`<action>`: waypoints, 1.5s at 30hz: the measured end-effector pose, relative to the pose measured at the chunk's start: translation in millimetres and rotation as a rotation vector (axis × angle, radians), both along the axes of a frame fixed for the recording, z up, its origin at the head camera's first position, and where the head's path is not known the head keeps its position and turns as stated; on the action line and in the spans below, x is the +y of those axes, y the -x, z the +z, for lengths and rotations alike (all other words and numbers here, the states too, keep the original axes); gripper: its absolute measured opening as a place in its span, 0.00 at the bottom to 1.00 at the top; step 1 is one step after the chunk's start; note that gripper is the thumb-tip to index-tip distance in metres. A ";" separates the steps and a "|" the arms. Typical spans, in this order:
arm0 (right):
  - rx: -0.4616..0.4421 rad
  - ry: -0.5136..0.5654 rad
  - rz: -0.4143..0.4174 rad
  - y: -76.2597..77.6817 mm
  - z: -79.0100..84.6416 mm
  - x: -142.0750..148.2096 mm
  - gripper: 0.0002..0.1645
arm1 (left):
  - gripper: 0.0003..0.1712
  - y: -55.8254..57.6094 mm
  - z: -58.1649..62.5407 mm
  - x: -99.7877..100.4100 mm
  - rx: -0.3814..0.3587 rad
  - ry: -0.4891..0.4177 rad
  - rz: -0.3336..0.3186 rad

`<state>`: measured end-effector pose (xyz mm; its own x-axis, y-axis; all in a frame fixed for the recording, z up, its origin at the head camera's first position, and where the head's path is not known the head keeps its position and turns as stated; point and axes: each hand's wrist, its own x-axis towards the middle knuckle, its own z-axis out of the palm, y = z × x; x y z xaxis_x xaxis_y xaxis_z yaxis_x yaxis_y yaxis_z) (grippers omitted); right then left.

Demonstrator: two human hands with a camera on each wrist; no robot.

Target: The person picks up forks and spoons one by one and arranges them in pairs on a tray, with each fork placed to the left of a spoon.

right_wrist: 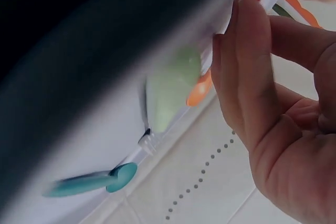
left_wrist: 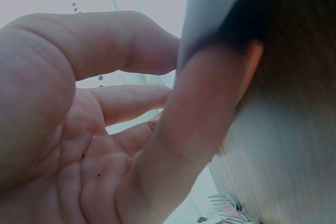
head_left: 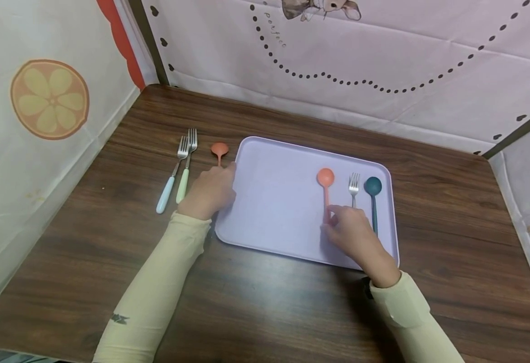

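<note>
My left hand (head_left: 210,190) pinches the left rim of a lilac tray (head_left: 274,196); in the left wrist view the tray edge (left_wrist: 212,3) runs between thumb and index finger. A red-orange spoon (head_left: 219,148) lies just beyond this hand, its lower handle hidden. My right hand (head_left: 351,229) pinches the lower handle of an orange spoon (head_left: 326,177) on the tray. To its right lie a fork (head_left: 353,184), its handle hidden by the right hand, and a dark teal spoon (head_left: 373,186). In the right wrist view, a blurred light green shape (right_wrist: 176,77) shows near the fork (right_wrist: 148,142).
Left of the tray, a fork with a light blue handle (head_left: 165,194) and one with a light green handle (head_left: 183,184) lie side by side on the brown wooden table (head_left: 265,302). Printed cloth walls (head_left: 337,55) enclose its back and sides.
</note>
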<state>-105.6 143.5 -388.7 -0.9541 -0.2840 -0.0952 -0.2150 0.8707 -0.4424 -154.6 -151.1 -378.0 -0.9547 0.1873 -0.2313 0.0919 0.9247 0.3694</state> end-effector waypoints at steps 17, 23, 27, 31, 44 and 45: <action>-0.065 -0.016 0.051 -13.3 -3.0 -6.4 0.09 | 0.34 0.0 -0.3 -0.6 0.001 0.009 -0.003; -0.028 -0.028 0.057 -10.7 -3.9 -10.5 0.10 | 0.33 0.4 -0.2 -0.8 0.014 0.020 -0.007; -0.035 -0.016 0.046 -10.5 -4.6 -11.6 0.14 | 0.34 1.2 -1.3 -0.4 0.016 0.025 -0.004; -0.023 0.005 0.018 -11.6 -1.6 -7.8 0.23 | 0.34 1.7 -1.8 0.0 0.008 0.024 -0.003; 0.119 0.061 -0.089 -6.5 17.4 21.0 0.28 | 0.33 -0.1 1.3 0.0 0.024 0.019 -0.015; 0.123 0.063 -0.098 -5.7 18.4 23.2 0.28 | 0.32 -0.2 1.5 -0.1 0.025 0.019 -0.015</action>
